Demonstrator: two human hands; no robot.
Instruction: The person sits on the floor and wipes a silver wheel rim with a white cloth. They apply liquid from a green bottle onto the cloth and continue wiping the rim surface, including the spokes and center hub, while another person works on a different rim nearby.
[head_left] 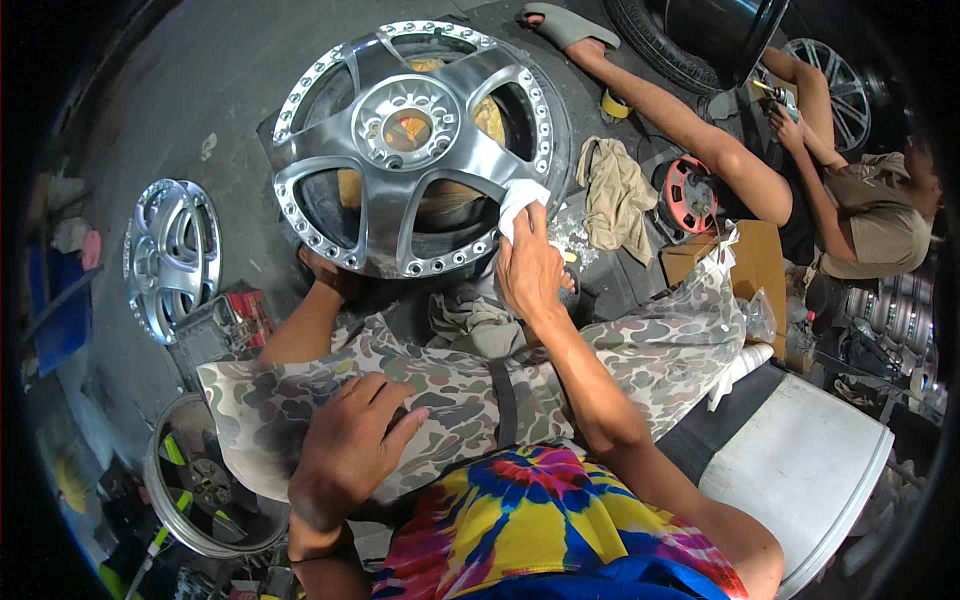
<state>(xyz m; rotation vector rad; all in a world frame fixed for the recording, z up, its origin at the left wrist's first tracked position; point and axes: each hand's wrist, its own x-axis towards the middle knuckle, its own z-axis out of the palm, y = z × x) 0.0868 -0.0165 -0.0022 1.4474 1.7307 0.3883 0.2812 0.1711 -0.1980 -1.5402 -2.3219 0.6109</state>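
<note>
We keep right hand [530,268] gripping white cloth [520,200] flat on wheel [420,140] rim w/ even pressure; left hand [350,440] rests empty, fingers loosely spread, on thigh.

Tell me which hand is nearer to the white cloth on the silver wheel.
Right. The right hand presses the white cloth against the silver wheel at its lower right rim. The left hand rests lower down on the camouflage fabric, apart from it.
</note>
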